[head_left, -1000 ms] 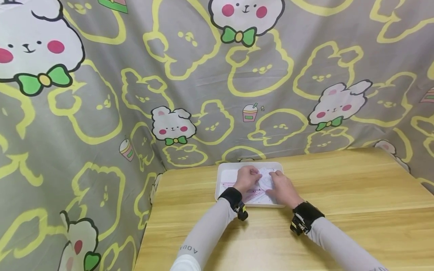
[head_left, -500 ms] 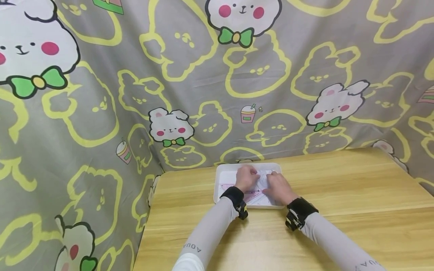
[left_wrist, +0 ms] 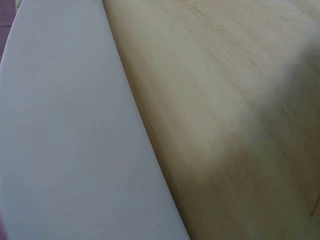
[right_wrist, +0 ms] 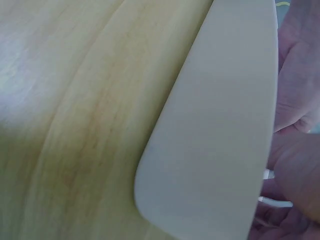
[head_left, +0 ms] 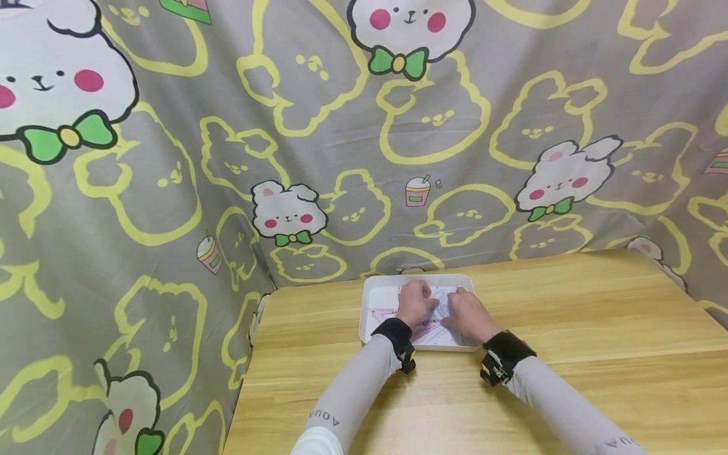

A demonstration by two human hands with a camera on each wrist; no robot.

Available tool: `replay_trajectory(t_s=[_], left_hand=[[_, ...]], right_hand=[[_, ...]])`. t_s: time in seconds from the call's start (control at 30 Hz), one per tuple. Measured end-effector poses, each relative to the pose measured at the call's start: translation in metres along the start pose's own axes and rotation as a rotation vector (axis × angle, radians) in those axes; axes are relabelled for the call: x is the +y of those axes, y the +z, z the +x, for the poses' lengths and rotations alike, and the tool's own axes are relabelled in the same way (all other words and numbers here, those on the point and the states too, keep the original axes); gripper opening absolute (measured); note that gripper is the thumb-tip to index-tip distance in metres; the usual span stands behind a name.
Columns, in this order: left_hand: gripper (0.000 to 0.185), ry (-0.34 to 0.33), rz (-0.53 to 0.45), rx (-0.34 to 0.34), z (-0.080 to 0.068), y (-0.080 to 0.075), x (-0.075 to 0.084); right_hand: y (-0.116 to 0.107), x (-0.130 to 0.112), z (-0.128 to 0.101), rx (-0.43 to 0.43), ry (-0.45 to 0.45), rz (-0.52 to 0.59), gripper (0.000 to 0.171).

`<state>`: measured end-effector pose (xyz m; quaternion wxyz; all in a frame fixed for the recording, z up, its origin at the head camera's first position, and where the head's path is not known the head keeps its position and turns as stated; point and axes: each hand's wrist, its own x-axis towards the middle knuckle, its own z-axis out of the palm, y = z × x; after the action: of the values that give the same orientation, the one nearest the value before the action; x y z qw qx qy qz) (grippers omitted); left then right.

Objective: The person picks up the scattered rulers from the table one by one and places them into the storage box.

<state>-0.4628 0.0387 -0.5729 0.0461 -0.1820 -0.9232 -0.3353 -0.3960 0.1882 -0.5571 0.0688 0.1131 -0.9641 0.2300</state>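
Head view: both hands work over the white tray (head_left: 368, 292) at the tabletop's (head_left: 569, 316) far edge, left hand (head_left: 415, 303) and right hand (head_left: 466, 314) side by side, fingers curled pinching the pink-printed paper sheet (head_left: 436, 302) lying flat in the tray directly beneath them.

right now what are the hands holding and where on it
Both the left hand and right hand grip thin clear pink-printed packets over the white tray; the exact hold point is hidden.

The left sleeve (head_left: 348, 395) carries the grey letters "AQUA" near the elbow, seen upside down from the head camera. The right sleeve (head_left: 569, 411) shows similar lettering at the frame's lower edge, too cut off to read.
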Motion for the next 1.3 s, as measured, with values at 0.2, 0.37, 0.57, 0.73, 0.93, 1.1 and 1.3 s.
replay_trajectory(t_s=[0.2, 0.37, 0.57, 0.73, 0.93, 1.1, 1.3], left_hand=[[0.019, 0.015, -0.108, 0.011, -0.014, -0.017, 0.008], [0.019, 0.079, -0.168, 0.003, -0.046, -0.038, 0.010], [0.023, 0.026, -0.361, -0.224, -0.106, -0.056, 0.013], [0.021, 0.076, -0.356, -0.416, -0.159, -0.063, 0.017], [0.032, 0.210, -0.032, -0.494, -0.213, -0.061, 0.018], [0.052, 0.226, 0.160, -0.499, -0.245, -0.057, 0.009], [0.051, 0.330, 0.154, -0.407, -0.266, -0.049, 0.000]], right_hand=[[-0.016, 0.001, -0.015, 0.163, -0.083, 0.035, 0.036], [-0.031, 0.001, -0.042, 0.220, -0.128, 0.072, 0.031], [-0.039, -0.005, -0.092, 0.224, -0.197, 0.066, 0.026], [-0.038, -0.009, -0.134, 0.185, -0.254, 0.081, 0.026], [-0.034, -0.007, -0.175, 0.001, -0.309, 0.128, 0.030], [-0.028, -0.003, -0.192, -0.252, -0.284, 0.273, 0.035], [-0.015, -0.002, -0.201, -0.301, -0.390, 0.285, 0.033]])
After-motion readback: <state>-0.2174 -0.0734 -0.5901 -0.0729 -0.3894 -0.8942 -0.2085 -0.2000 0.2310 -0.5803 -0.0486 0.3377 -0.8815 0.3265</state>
